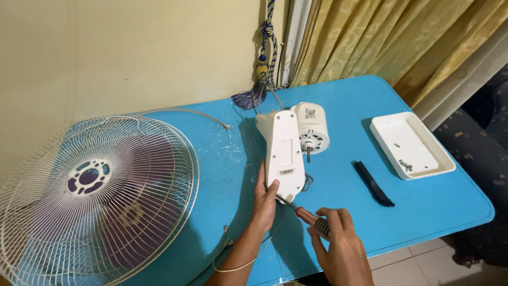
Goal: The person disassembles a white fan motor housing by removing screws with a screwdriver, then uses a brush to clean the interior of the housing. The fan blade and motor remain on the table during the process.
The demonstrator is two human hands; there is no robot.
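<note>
A white fan body (283,153) with its round motor housing (312,130) lies on the blue table (349,100). My left hand (264,198) grips the lower left edge of the fan body. My right hand (338,243) holds a screwdriver (302,213) with a red and black handle. Its tip meets the bottom end of the fan body, beside my left thumb. A white cord (248,254) runs from the fan body under my left wrist.
A wire fan grille with purple blades (100,190) lies at the left, overhanging the table. A white tray (410,144) holding small screws sits at the right, a black brush (373,183) beside it. Yellow curtains (381,37) and a tassel (254,95) hang behind.
</note>
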